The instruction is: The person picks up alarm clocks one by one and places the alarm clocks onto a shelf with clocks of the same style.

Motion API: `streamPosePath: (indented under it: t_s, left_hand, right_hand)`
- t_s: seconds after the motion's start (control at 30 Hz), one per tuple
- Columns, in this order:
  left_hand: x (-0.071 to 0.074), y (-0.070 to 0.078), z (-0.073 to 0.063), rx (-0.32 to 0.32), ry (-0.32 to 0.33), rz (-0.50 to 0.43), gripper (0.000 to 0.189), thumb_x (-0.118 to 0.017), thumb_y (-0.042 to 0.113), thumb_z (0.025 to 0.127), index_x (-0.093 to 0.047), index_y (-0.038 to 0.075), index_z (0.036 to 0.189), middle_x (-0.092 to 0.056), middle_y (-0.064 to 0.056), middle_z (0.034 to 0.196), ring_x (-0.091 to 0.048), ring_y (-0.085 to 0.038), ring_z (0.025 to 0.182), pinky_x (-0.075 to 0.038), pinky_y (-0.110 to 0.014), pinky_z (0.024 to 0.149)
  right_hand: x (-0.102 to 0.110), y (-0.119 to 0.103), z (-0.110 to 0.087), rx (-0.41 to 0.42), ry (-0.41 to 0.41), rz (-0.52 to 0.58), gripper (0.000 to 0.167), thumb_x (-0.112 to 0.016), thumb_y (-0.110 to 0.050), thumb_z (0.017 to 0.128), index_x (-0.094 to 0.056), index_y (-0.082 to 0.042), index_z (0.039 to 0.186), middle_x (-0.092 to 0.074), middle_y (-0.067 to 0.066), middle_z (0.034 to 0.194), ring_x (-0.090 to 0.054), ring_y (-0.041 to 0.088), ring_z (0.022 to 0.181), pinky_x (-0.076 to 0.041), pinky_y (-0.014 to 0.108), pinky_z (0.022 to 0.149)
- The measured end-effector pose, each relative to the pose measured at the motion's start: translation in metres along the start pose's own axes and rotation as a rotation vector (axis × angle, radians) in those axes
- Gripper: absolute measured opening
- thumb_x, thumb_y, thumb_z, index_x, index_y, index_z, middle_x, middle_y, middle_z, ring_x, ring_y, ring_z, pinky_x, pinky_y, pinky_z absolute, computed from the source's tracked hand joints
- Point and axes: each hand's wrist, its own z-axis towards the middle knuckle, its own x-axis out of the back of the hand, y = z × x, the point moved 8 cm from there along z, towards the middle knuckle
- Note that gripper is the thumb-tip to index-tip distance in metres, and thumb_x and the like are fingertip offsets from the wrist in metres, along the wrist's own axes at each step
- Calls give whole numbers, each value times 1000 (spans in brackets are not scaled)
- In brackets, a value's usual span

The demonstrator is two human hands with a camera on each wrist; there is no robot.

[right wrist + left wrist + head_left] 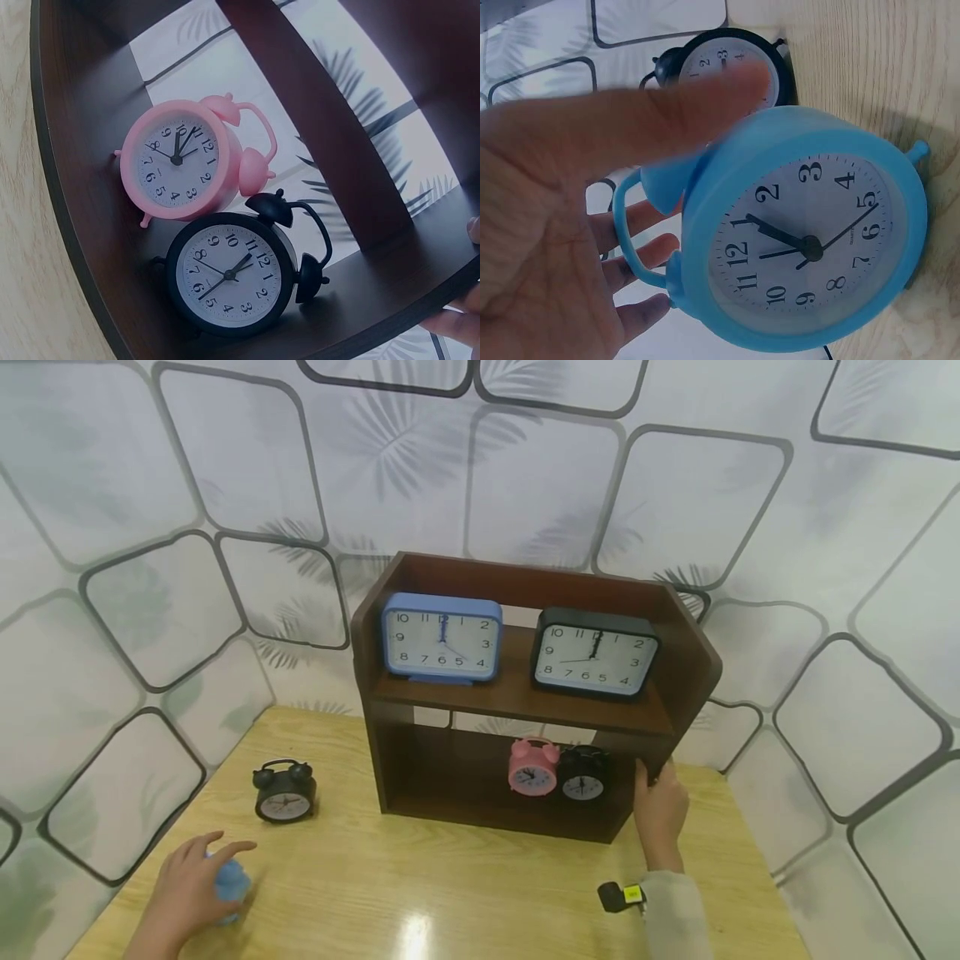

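My left hand (187, 889) is around a light blue twin-bell alarm clock (810, 247) at the table's front left. Its thumb stretches across over the clock's side and the fingers spread behind the handle, not closed on it. At the right, my right hand (660, 806) grips the side panel of a dark brown two-tier shelf (495, 822), thumb on the inner side and fingers outside. On the lower tier, a pink alarm clock (176, 161) and a black alarm clock (232, 277) stand side by side near that hand.
On the upper tier stand a blue rectangular clock (442, 639) and a black rectangular clock (595, 653). Another black twin-bell clock (285, 793) stands on the wooden table (337, 893), beyond my left hand. Patterned walls rise behind and on both sides.
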Motion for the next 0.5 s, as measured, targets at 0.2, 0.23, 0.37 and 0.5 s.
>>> streamPosePath:
  t_s: [0.2,0.23,0.37,0.5]
  left_hand:
    - [0,-2,2,-13,14,-15,69,-87,3,44,-65,11,110,-50,-37,119,-46,-53,105,-35,-66,82]
    - [0,-2,2,-14,16,-15,69,-86,3,45,-65,11,110,-50,-36,119,-47,-53,105,-35,-66,81]
    - [1,-1,4,-2,17,-19,67,-87,7,46,-65,11,110,-51,-36,119,-48,-54,103,-36,-65,81]
    - [1,-3,5,23,9,-20,68,-88,10,48,-64,10,112,-50,-36,120,-47,-56,101,-35,-66,81]
  right_hand:
    - [0,1,0,-8,-2,1,25,-60,-15,89,-55,9,96,-63,34,78,-59,51,68,-42,59,61]
    - [0,0,0,-7,-1,2,25,-60,-15,89,-55,9,96,-63,34,78,-59,51,68,-42,59,61]
    - [0,0,0,0,3,7,26,-60,-15,89,-55,9,97,-63,34,78,-59,52,68,-42,59,61]
    - [0,0,0,-1,3,6,26,-60,-15,89,-55,8,99,-63,34,78,-59,52,68,-42,59,61]
